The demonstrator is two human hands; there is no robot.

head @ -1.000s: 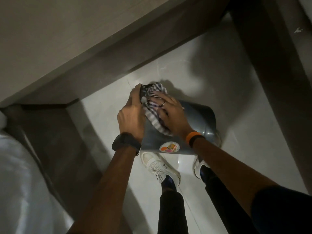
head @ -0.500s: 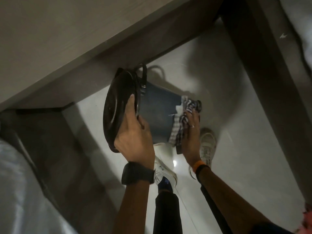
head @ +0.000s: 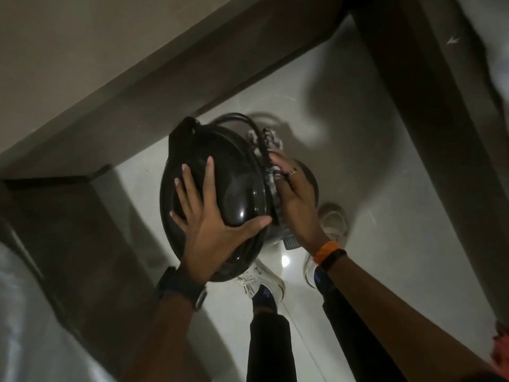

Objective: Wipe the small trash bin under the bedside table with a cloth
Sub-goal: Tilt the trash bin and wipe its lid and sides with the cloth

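Note:
The small trash bin (head: 234,172) is held up off the floor, tilted so its glossy black lid faces me. My left hand (head: 212,221) lies spread flat on the lid, thumb hooked over its right rim, holding the bin. My right hand (head: 294,199) presses a striped cloth (head: 265,142) against the bin's grey side, just behind the lid's rim. Only part of the cloth shows, past my fingers and under the bin's thin black handle. Most of the bin's body is hidden behind the lid.
The bedside table's top (head: 91,59) runs across the upper left, and its dark leg (head: 418,111) stands at the right. White bedding (head: 30,321) fills the lower left. My two white shoes (head: 264,279) stand on the pale glossy floor (head: 385,244) below the bin.
The bin has turned so that its lid now faces me. My left hand moved from the rim onto the lid. My right hand and the cloth slid up the bin's side toward the rim.

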